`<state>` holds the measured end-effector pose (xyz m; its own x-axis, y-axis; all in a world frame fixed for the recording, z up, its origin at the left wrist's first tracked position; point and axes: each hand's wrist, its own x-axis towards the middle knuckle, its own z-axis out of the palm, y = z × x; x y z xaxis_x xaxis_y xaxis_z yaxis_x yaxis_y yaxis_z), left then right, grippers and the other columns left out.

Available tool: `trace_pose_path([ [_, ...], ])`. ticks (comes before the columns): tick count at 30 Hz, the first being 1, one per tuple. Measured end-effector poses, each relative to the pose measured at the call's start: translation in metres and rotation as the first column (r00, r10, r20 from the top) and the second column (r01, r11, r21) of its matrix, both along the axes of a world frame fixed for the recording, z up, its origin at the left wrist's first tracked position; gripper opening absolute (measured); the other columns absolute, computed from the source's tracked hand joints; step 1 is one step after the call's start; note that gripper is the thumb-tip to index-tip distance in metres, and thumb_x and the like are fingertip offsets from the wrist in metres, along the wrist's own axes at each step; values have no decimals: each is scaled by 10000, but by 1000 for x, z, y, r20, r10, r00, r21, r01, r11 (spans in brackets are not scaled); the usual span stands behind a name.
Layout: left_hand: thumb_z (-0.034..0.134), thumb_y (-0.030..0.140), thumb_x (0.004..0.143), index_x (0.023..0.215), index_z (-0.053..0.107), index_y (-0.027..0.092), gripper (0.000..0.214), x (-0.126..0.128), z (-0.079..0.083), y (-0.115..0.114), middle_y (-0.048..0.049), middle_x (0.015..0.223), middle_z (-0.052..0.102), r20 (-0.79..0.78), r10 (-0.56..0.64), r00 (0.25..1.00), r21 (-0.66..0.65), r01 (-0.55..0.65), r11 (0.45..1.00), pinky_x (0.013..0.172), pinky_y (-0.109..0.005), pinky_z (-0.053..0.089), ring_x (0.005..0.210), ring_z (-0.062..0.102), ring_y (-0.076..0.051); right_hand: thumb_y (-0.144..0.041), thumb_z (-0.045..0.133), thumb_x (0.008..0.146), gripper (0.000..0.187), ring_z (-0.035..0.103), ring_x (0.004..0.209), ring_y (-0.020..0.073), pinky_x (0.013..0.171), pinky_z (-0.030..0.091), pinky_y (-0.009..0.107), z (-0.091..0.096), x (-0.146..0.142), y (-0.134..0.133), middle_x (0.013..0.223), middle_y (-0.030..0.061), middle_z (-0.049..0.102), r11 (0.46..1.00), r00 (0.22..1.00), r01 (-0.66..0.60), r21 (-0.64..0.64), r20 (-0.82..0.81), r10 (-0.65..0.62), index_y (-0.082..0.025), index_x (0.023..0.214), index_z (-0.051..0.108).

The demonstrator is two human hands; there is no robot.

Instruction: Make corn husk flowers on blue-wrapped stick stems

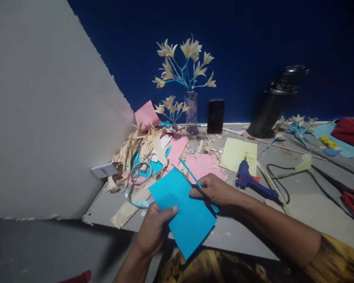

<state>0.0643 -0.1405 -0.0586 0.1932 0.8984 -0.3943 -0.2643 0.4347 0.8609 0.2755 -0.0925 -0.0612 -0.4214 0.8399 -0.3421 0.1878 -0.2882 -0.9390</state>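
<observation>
A sheet of bright blue paper (187,214) is held tilted above the table's front edge. My left hand (155,226) grips its left side, thumb on top and fingers underneath. My right hand (212,188) is closed on dark scissors (205,197), which lie along the sheet's upper right edge; their handles are mostly covered by my fingers. A narrow blue paper strip (190,171) runs beside the blades, next to the sheet's edge and under my right hand. Whether the strip is fully separate from the sheet cannot be seen.
Dried husks (129,153), pink paper (199,165) and a ribbon roll (141,173) clutter the left. Behind stand a glass vase (191,112) of husk flowers, a phone (215,116) and a dark flask (274,104). Rightward lie a glue gun (250,182) and red-handled pliers (352,200).
</observation>
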Motion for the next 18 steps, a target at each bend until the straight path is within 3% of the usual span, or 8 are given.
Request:
trace_pose_path([
  [3, 837, 362, 632, 949, 701, 129, 416, -21, 11, 20, -82, 777, 730, -156, 128, 979, 83, -116, 990, 567, -311, 518, 570, 626, -189, -519, 773, 719, 457, 448, 434, 78, 438, 369, 208, 0, -4, -1, 479, -33, 514, 997, 995, 43, -63, -84, -48, -166, 559, 532],
  [7, 757, 434, 715, 1112, 647, 116, 520, -61, 33, 60, -52, 701, 667, -426, 444, 788, 306, -336, 891, 499, -307, 497, 533, 594, -189, -472, 839, 672, 449, 501, 429, 80, 529, 515, 235, 2, -8, -1, 437, -48, 494, 977, 973, 135, -166, -163, -162, -159, 544, 544],
  [9, 762, 388, 731, 1313, 532, 172, 662, -71, 43, 71, -61, 879, 692, -486, 603, 633, 436, -423, 794, 533, -296, 511, 637, 628, -191, -457, 870, 637, 450, 530, 440, 91, 509, 512, 231, 2, -8, 0, 440, -38, 508, 970, 972, 163, -182, -140, -190, -151, 539, 554],
  [11, 790, 350, 723, 1396, 482, 223, 751, -66, 48, 73, -93, 1184, 665, -524, 774, 356, 711, -318, 628, 644, -296, 536, 844, 652, -201, -448, 883, 620, 450, 550, 459, 102, 478, 485, 220, 2, -6, 0, 459, -27, 528, 973, 974, 151, -173, -140, -176, -148, 538, 557],
  [12, 785, 351, 730, 1360, 526, 227, 692, -58, 49, 72, -96, 1241, 647, -505, 803, 317, 768, -260, 585, 688, -307, 539, 910, 648, -213, -446, 880, 626, 444, 546, 464, 99, 470, 471, 214, 3, -5, -1, 470, -25, 535, 978, 975, 128, -161, -160, -154, -147, 544, 562],
  [14, 750, 355, 768, 1270, 583, 230, 544, -34, 46, 70, -88, 1172, 678, -471, 608, 640, 648, -217, 730, 682, -304, 556, 933, 666, -224, -445, 864, 648, 434, 505, 453, 79, 451, 430, 199, 5, -2, -2, 480, -28, 533, 991, 972, 68, -118, -217, -93, -144, 552, 566],
  [16, 792, 358, 728, 1222, 596, 227, 548, -7, 40, 70, -87, 1084, 711, -331, 211, 920, 344, -91, 935, 627, -318, 566, 842, 699, -226, -445, 842, 674, 418, 448, 445, 59, 436, 378, 186, 7, 2, -2, 487, -34, 526, 998, 967, 16, -64, -254, -32, -138, 568, 579],
  [18, 823, 342, 701, 1111, 659, 166, 475, 16, 35, 73, -103, 959, 732, -129, -124, 984, 96, 137, 986, 634, -312, 561, 775, 704, -213, -453, 816, 702, 402, 422, 451, 54, 434, 340, 183, 9, 5, -2, 501, -31, 533, 1000, 965, -28, -7, -262, 25, -130, 594, 603],
])
